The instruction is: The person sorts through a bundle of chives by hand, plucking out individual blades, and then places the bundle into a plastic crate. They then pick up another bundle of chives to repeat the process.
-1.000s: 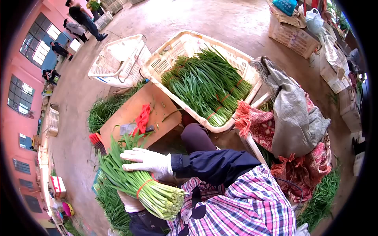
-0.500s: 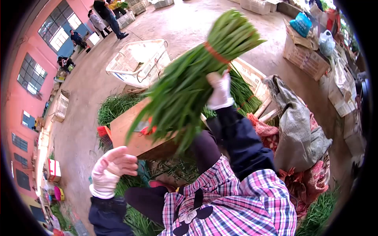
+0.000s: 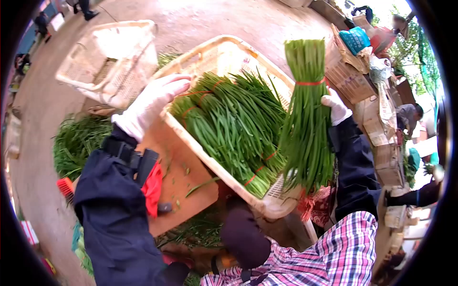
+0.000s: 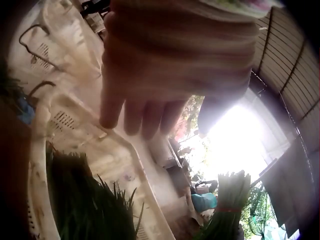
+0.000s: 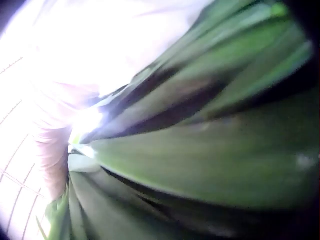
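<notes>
Head view: 1 bundle of greens (image 3: 307, 128), upright, cut ends up, 1 orange band near the top, held over the right end of a crate (image 3: 234, 55); right hand (image 3: 338, 108) closed round its side, thumb in front, other fingers hidden behind. Left hand (image 3: 152, 102) near the crate's left corner, fingers nearly straight, holding nothing; contact with the rim cannot be told. Risks, as judged: leaf tips hang loose below the single band, so they could fold or catch on the rim if lowered at a slant; held by 1 hand only, the bundle could tip or slip. In the way: banded greens (image 3: 234, 128) filling much of the crate, leaving little bare floor at the near right corner. Also present: 1 board (image 3: 191, 195) bearing 1 red cloth (image 3: 152, 188) and 1 dark handle (image 3: 164, 208), which the left sleeve could knock; 1 other crate (image 3: 136, 76); 1 heap of loose greens (image 3: 78, 145); 1 fringed red cover (image 3: 320, 204) beside the crate. Left wrist view: fingers extended above the crate, none gripping; bundle's cut ends at lower right. Right wrist view: leaves against the glove, light washed out; firmness of grip cannot be told.
</notes>
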